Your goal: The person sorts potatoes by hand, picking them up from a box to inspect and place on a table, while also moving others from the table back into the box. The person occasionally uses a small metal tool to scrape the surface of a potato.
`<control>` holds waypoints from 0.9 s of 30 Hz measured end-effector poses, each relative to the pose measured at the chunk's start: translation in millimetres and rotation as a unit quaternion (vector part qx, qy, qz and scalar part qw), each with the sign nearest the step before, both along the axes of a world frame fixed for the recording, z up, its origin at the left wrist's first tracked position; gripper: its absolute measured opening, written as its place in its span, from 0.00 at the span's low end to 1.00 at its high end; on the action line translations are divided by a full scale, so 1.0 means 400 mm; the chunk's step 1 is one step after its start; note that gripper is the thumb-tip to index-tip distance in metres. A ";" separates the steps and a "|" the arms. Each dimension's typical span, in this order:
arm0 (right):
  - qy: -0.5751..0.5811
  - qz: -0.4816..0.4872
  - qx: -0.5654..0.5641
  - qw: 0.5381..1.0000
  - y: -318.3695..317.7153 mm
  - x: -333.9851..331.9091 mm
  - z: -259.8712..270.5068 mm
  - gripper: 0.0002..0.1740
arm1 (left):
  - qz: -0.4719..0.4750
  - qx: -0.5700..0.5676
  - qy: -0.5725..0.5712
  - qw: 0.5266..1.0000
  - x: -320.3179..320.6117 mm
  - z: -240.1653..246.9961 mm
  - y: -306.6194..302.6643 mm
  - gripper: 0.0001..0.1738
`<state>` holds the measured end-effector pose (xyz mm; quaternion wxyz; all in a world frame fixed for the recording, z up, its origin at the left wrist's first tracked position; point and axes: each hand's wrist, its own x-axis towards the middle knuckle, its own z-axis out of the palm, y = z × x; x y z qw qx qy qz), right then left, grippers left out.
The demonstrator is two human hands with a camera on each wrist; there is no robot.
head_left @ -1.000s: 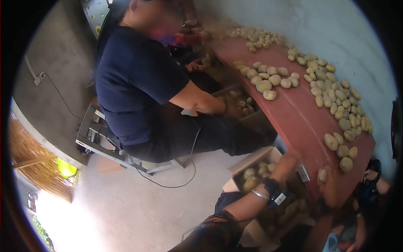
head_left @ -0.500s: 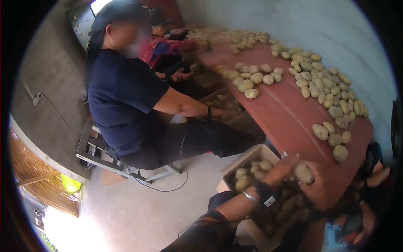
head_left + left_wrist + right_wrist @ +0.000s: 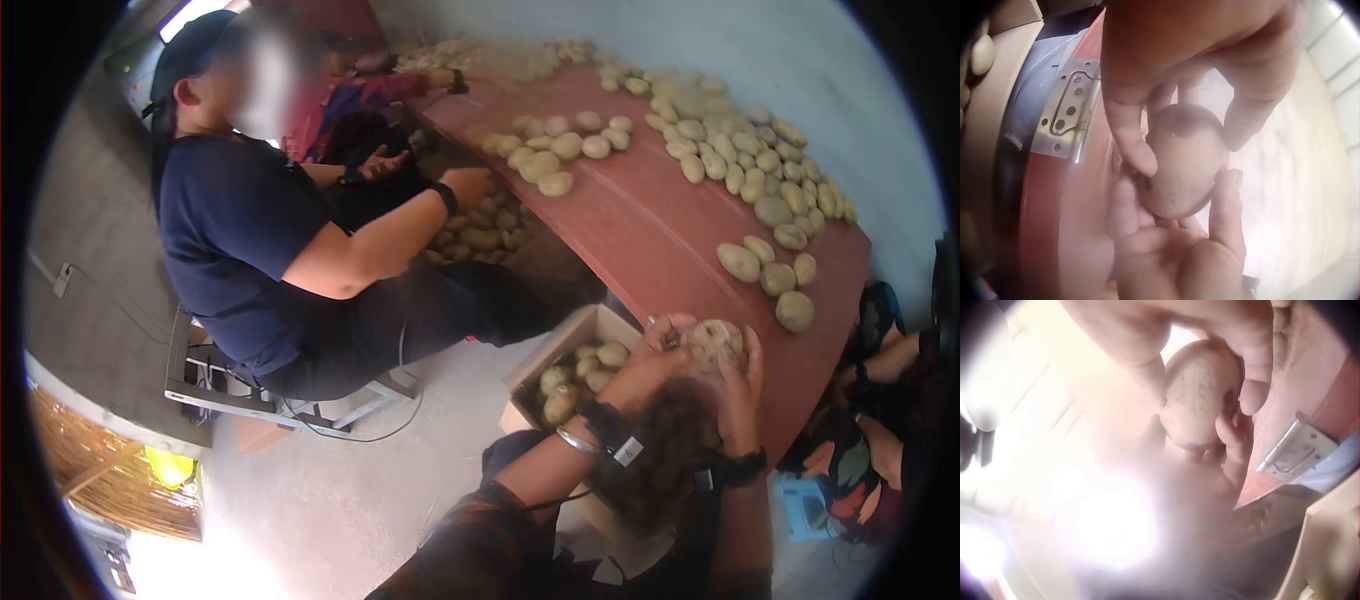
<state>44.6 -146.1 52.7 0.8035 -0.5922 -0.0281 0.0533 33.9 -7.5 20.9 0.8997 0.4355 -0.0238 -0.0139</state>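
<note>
Both hands hold one potato (image 3: 715, 343) above the red table's near edge. In the head view the left hand (image 3: 652, 365) is on its left side and the right hand (image 3: 741, 395) on its right. The left wrist view shows the left hand (image 3: 1200, 50) gripping the potato (image 3: 1186, 162) from above, with the right hand (image 3: 1179, 262) cupped beneath. In the right wrist view the right hand (image 3: 1210, 328) grips the potato (image 3: 1200, 394), which has dark spots; the left hand's fingertips touch its lower side.
A cardboard box (image 3: 520, 395) of potatoes stands below the hands. Many potatoes (image 3: 745, 160) lie along the wall on the red table (image 3: 640, 240). A seated person (image 3: 240, 220) reaches over another container at left. A metal hinge (image 3: 1067, 109) sits at the table edge. A blue stool (image 3: 800, 505) stands at right.
The hands have come together, and the left hand now also grips the potato that the right hand brought over. The view has shifted. The seated person's arm has lifted from the container.
</note>
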 end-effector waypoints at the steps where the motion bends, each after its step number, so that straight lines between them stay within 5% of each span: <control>1: 0.004 0.048 0.005 0.999 -0.011 0.006 0.002 0.29 | 0.007 -0.022 -0.018 1.000 -0.009 0.021 -0.001 0.22; 15: -0.027 0.126 0.045 0.991 -0.018 0.018 0.007 0.28 | 0.013 0.028 -0.043 0.999 0.003 0.048 0.004 0.17; 22: 0.004 0.130 0.033 0.991 -0.034 0.037 0.000 0.24 | 0.003 -0.024 0.075 0.997 0.017 0.058 0.016 0.16; 27: -0.008 0.142 -0.004 0.990 -0.042 0.038 0.006 0.28 | -0.075 0.041 0.050 0.995 0.041 0.025 0.035 0.17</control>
